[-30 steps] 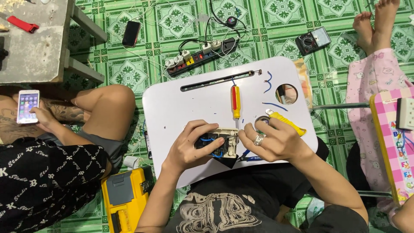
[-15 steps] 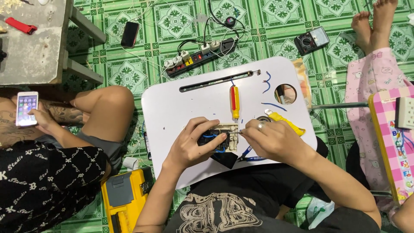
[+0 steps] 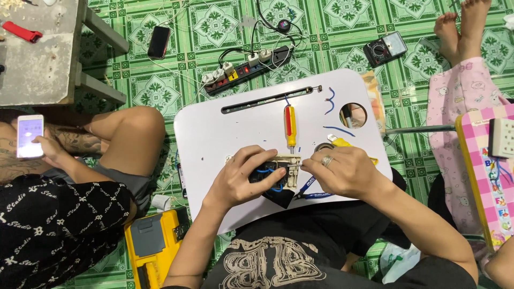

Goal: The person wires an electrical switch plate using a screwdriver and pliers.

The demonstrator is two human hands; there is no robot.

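Observation:
On the white lap table (image 3: 214, 134) my left hand (image 3: 241, 179) grips a cream switch plate with a black back and blue wires (image 3: 278, 174). My right hand (image 3: 340, 171), a ring on one finger, pinches the plate's right edge with closed fingertips. A red and yellow screwdriver (image 3: 289, 124) lies just beyond the plate. A yellow tool (image 3: 348, 143) pokes out behind my right hand. A blue-handled tool (image 3: 310, 187) lies under my right hand near the table's front edge.
Loose blue wire bits (image 3: 329, 101) and a round hole (image 3: 353, 114) mark the table's far right. A power strip (image 3: 246, 69), a phone (image 3: 159, 42) and a multimeter (image 3: 384, 49) lie on the green tiled floor. A person holding a phone (image 3: 29, 136) sits at left, a yellow case (image 3: 152, 246) beside me.
My right hand has shifted left onto the plate's right edge, and both hands have turned the plate slightly. The person at left stays put.

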